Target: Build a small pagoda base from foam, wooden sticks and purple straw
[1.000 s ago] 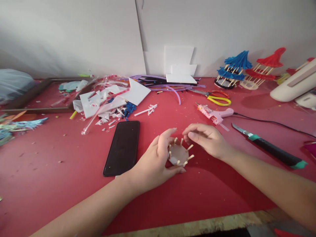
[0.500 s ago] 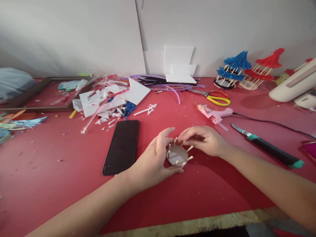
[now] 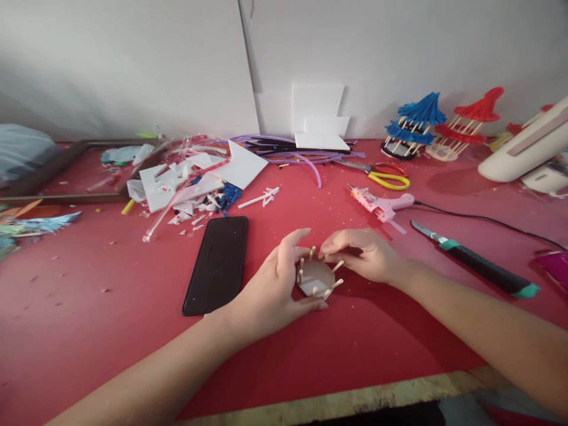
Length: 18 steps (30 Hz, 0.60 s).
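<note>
A small white round base [image 3: 317, 279] with several short wooden sticks [image 3: 338, 266] standing around its rim is on the red table. My left hand [image 3: 277, 278] curves round its left side, thumb at the near edge and fingers at the far edge. At the far right of the rim, my right hand [image 3: 361, 254] is closed in a pinch; its fingertips hide most of the stick they hold. The sticks lean slightly outward in places. A black phone [image 3: 216, 266] lies just left of my left hand.
A pink glue gun [image 3: 384, 204], scissors [image 3: 390, 177] and a green-black utility knife [image 3: 479, 263] lie to the right. White foam scraps [image 3: 190, 183] and pipe cleaners [image 3: 306, 157] are piled behind. Blue [image 3: 412, 127] and red [image 3: 465, 124] tiered models stand at the back right.
The whole view has shifted slightly. My right fingertips have drawn closer together over the stick at the far rim; my left hand keeps its hold on the base.
</note>
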Each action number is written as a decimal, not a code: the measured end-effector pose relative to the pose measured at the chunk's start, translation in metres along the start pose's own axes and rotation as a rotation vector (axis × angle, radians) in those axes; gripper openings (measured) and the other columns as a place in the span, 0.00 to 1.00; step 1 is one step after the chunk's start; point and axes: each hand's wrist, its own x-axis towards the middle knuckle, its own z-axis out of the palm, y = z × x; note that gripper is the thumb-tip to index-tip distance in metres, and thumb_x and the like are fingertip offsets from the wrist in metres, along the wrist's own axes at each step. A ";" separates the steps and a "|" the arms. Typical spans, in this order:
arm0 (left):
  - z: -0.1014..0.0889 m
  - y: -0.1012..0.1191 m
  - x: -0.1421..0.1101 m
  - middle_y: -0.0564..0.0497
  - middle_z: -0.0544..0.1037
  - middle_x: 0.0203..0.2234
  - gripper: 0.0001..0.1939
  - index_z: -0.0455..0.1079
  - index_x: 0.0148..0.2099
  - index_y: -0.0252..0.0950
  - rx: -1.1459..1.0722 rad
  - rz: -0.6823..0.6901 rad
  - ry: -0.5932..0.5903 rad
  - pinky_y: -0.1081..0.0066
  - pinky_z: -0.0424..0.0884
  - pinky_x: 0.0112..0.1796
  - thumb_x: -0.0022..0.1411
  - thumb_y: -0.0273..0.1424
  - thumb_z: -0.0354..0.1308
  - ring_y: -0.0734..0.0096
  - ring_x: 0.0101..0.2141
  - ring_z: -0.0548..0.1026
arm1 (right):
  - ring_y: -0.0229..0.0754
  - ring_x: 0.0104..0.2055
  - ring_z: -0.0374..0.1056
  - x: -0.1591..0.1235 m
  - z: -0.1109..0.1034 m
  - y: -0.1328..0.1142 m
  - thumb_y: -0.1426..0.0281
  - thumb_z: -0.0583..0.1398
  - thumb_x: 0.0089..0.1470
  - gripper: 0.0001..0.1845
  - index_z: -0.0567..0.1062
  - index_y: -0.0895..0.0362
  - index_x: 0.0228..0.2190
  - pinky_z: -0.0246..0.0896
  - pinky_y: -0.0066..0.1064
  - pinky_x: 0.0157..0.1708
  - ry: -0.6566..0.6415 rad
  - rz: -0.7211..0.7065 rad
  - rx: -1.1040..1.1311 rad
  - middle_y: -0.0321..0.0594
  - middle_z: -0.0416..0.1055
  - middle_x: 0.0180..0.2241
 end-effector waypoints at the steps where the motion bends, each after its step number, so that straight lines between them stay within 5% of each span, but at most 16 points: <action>1: 0.000 0.000 0.000 0.42 0.71 0.48 0.50 0.36 0.65 0.41 -0.001 0.005 0.001 0.58 0.73 0.41 0.52 0.35 0.68 0.59 0.42 0.74 | 0.38 0.40 0.75 0.000 0.000 0.000 0.73 0.60 0.58 0.05 0.75 0.53 0.38 0.72 0.32 0.40 -0.002 -0.005 0.001 0.39 0.77 0.38; 6: 0.003 0.001 -0.002 0.40 0.70 0.49 0.49 0.37 0.65 0.41 0.005 -0.038 0.017 0.56 0.72 0.44 0.52 0.37 0.67 0.56 0.46 0.73 | 0.38 0.40 0.75 0.002 0.000 -0.007 0.71 0.61 0.57 0.09 0.75 0.53 0.41 0.71 0.31 0.40 -0.003 0.078 0.003 0.39 0.78 0.39; 11: 0.002 0.004 -0.003 0.38 0.67 0.51 0.54 0.39 0.64 0.40 0.110 -0.125 0.145 0.48 0.69 0.49 0.45 0.42 0.71 0.46 0.52 0.69 | 0.38 0.41 0.73 -0.006 -0.006 -0.017 0.71 0.57 0.59 0.10 0.73 0.52 0.44 0.70 0.31 0.40 0.140 0.150 -0.023 0.40 0.75 0.40; 14: 0.001 0.004 -0.004 0.36 0.62 0.55 0.56 0.37 0.64 0.42 0.029 -0.113 0.162 0.48 0.69 0.50 0.45 0.40 0.72 0.48 0.54 0.68 | 0.38 0.35 0.70 -0.009 -0.011 -0.024 0.72 0.61 0.55 0.05 0.74 0.55 0.37 0.67 0.31 0.36 0.037 0.045 -0.226 0.39 0.73 0.34; 18: 0.002 0.001 -0.006 0.33 0.64 0.55 0.51 0.32 0.65 0.40 -0.137 -0.072 0.070 0.52 0.71 0.49 0.53 0.31 0.67 0.51 0.54 0.69 | 0.40 0.37 0.70 -0.007 -0.008 -0.024 0.70 0.64 0.53 0.12 0.74 0.55 0.41 0.68 0.33 0.38 -0.107 -0.071 -0.303 0.42 0.75 0.36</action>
